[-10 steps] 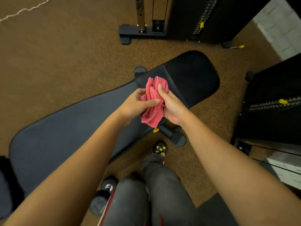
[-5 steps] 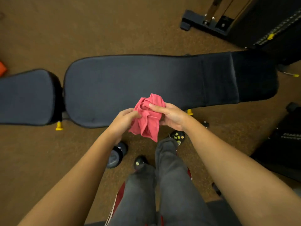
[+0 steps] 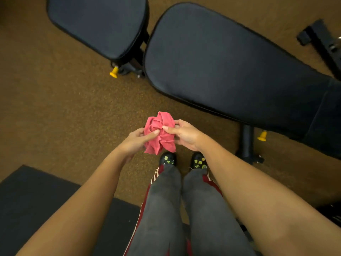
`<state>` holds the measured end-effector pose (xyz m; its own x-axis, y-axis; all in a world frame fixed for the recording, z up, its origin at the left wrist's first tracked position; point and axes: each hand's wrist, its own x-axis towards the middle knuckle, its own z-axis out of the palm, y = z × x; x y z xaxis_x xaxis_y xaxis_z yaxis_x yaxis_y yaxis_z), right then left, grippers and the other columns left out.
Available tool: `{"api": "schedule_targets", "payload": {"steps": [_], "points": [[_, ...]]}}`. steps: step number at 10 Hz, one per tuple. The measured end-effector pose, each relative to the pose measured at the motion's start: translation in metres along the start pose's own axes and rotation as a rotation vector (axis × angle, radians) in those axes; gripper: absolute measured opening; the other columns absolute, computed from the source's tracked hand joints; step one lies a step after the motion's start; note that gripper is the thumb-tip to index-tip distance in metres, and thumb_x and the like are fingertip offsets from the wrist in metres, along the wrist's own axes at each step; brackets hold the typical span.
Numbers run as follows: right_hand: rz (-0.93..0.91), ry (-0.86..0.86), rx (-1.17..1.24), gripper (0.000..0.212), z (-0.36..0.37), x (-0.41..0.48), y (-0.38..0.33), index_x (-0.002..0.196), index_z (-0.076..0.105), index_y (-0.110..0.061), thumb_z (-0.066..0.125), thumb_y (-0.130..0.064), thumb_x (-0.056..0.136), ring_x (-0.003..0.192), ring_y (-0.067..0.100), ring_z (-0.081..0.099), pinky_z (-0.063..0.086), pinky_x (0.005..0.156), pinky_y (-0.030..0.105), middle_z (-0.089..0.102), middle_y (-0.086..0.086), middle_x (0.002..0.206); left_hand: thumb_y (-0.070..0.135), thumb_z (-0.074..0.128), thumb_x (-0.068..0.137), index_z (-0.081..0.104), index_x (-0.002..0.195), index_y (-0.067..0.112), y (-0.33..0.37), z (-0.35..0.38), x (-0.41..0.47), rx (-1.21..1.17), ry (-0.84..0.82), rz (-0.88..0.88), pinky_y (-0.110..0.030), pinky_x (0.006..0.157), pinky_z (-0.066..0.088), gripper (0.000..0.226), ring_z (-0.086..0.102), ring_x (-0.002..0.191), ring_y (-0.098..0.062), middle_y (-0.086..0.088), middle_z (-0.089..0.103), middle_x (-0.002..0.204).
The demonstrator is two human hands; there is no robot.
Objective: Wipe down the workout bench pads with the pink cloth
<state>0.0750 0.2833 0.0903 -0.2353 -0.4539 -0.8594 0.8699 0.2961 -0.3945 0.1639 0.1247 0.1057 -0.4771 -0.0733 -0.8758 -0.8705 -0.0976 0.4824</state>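
Both hands held the pink cloth [image 3: 160, 133] bunched up, in the air over the brown floor [image 3: 60, 111], in front of the person's shoes [image 3: 167, 159]. Left hand [image 3: 136, 140]: fingers curled, thumb pressed into the cloth's left side. Right hand [image 3: 184, 133]: thumb and fingers pinched on the cloth's right side. Cloth was crumpled into a ball, loose ends hanging below the hands.

Cloth was off the bench, touching neither pad. Long back pad [image 3: 230, 67] ran from top centre down to the right edge, dark, near the cloth but apart from it. Short seat pad [image 3: 97, 24] sat top left, just beside the back pad's narrow end, with a gap and frame parts between them.

Yellow knob [image 3: 113, 72] under the seat pad; a second yellow knob [image 3: 262, 136] under the back pad, beside the black bench leg [image 3: 247, 143].

Readable text: none. Shoes were black with yellow-green marks on the toes, too small to read. Grey trousers [image 3: 166, 209] had a red side stripe with white bars, no lettering legible. No brand visible on either pad.

Dark mat [image 3: 33, 204] lay bottom left. Black machine frame [image 3: 321, 41] at top right.
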Motion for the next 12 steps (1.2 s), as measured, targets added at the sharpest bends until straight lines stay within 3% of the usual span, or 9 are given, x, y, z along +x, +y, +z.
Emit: {"api": "schedule_targets", "payload": {"steps": [1,3,5,6,7,9,10,11,12], "points": [[0.054,-0.009,-0.074,0.04,0.02,0.028,0.02,0.128,0.044,-0.008,0.059,-0.013,0.091,0.099,0.019,0.063,0.054,0.076,0.033,0.061,0.01,0.117,0.019,0.065,0.085,0.061,0.099,0.013,-0.041,-0.019,0.017,-0.099,0.112,-0.015,-0.025,0.068,0.048,0.016,0.062,0.079,-0.015,-0.003,0.066,0.092],[0.078,0.124,-0.18,0.036,0.038,0.094,0.07,0.129,0.045,-0.004,0.052,-0.008,0.094,0.111,0.028,0.059,0.053,0.084,0.037,0.057,0.017,0.125,-0.008,0.051,0.086,0.057,0.079,0.015,-0.103,-0.049,0.064,-0.174,0.284,-0.077,-0.025,0.064,0.047,0.025,0.053,0.065,-0.014,-0.006,0.058,0.076],[0.072,0.253,-0.223,0.027,0.027,0.163,0.103,0.118,0.05,-0.011,0.057,-0.011,0.092,0.104,0.025,0.063,0.054,0.085,0.042,0.06,0.014,0.119,-0.006,0.052,0.087,0.059,0.09,0.012,-0.131,-0.058,0.12,-0.103,0.351,-0.038,-0.024,0.065,0.048,0.02,0.054,0.071,-0.011,0.001,0.057,0.079],[0.036,0.343,-0.303,0.017,0.018,0.194,0.113,0.092,0.051,-0.021,0.065,-0.014,0.086,0.102,0.025,0.063,0.053,0.089,0.047,0.061,0.013,0.114,-0.002,0.056,0.087,0.058,0.09,0.015,-0.143,-0.054,0.15,-0.07,0.36,-0.029,-0.026,0.068,0.05,0.017,0.056,0.076,-0.014,0.002,0.057,0.079],[0.003,0.382,-0.346,0.025,0.012,0.216,0.121,0.081,0.047,-0.026,0.069,-0.016,0.083,0.103,0.028,0.062,0.051,0.09,0.049,0.061,0.014,0.113,0.003,0.058,0.088,0.059,0.085,0.019,-0.153,-0.049,0.17,-0.04,0.398,-0.015,-0.032,0.075,0.051,0.016,0.058,0.081,-0.017,0.002,0.058,0.078],[-0.026,0.358,-0.437,0.021,0.004,0.232,0.131,0.089,0.047,-0.019,0.067,-0.014,0.085,0.099,0.027,0.062,0.053,0.084,0.045,0.063,0.012,0.108,0.006,0.057,0.089,0.061,0.096,0.016,-0.164,-0.05,0.188,-0.017,0.463,0.032,-0.036,0.085,0.052,0.013,0.058,0.089,-0.017,0.003,0.059,0.086],[-0.069,0.343,-0.459,0.021,0.002,0.232,0.132,0.099,0.048,-0.015,0.065,-0.011,0.086,0.089,0.023,0.061,0.051,0.069,0.033,0.061,0.008,0.093,0.004,0.056,0.089,0.062,0.096,0.016,-0.166,-0.05,0.188,0.01,0.47,0.057,-0.034,0.085,0.052,0.015,0.058,0.091,-0.017,-0.001,0.061,0.093],[-0.089,0.323,-0.485,0.025,0.003,0.23,0.131,0.106,0.05,-0.011,0.066,-0.013,0.086,0.084,0.018,0.058,0.048,0.066,0.028,0.056,-0.001,0.081,0.004,0.054,0.09,0.062,0.102,0.014,-0.165,-0.047,0.185,0.042,0.495,0.09,-0.03,0.085,0.05,0.017,0.057,0.094,-0.016,-0.003,0.061,0.102],[-0.111,0.383,-0.6,0.037,0.003,0.228,0.129,0.112,0.05,-0.012,0.071,-0.021,0.082,0.094,0.02,0.057,0.05,0.077,0.032,0.057,0.003,0.098,0.006,0.052,0.091,0.058,0.115,0.011,-0.16,-0.043,0.181,0.092,0.569,0.1,-0.033,0.094,0.047,0.026,0.055,0.102,-0.015,-0.004,0.06,0.117]]}}
